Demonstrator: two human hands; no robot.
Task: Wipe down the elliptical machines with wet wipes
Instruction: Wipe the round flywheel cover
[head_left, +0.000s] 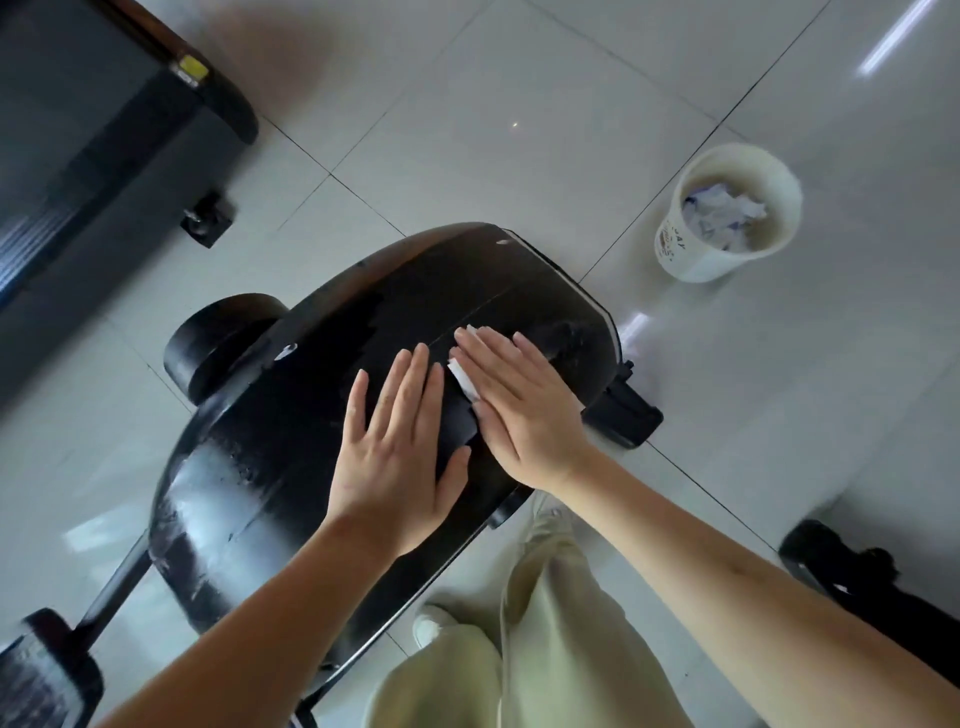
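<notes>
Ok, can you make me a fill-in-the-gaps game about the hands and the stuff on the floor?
1. The right hand presses a white ____ flat on the machine's black cover.
2. The left hand lies flat on the cover and holds ____.
3. The crumpled wipes lie inside a white ____ standing on the tiled floor.

Missing words: wipe; nothing; bucket.

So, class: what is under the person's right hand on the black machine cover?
A white wet wipe, pressed flat on the black cover by the right hand. Only its edges show; the rest is hidden beneath the hand.
</notes>
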